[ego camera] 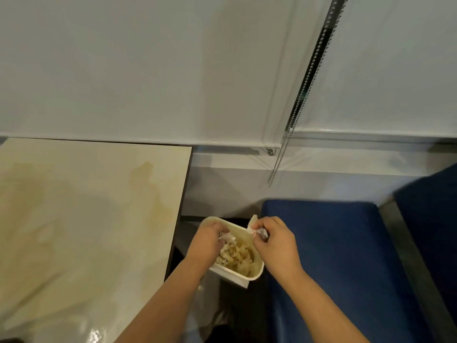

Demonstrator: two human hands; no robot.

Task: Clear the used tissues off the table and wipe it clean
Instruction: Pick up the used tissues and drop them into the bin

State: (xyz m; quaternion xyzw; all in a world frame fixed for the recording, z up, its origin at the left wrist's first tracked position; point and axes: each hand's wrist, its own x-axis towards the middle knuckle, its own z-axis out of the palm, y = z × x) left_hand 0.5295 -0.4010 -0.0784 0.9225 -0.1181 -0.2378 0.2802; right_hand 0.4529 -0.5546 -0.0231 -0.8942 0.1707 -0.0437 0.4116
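Crumpled tissues (232, 254) fill rounded cream bin (256, 273).

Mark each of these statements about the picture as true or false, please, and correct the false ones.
1. The right hand pinches a piece of tissue at the rim of the small bin. True.
2. The bin stands on the table. False: it is off the table, between the table edge and the blue seat.
3. The left hand reaches into the bin, over the crumpled tissues. True.
4. The table is dry and spotless. False: yellowish wet stains show on its top.
5. The bead chain of the blind hangs above the table. False: it hangs to the right of the table, above the seat side.
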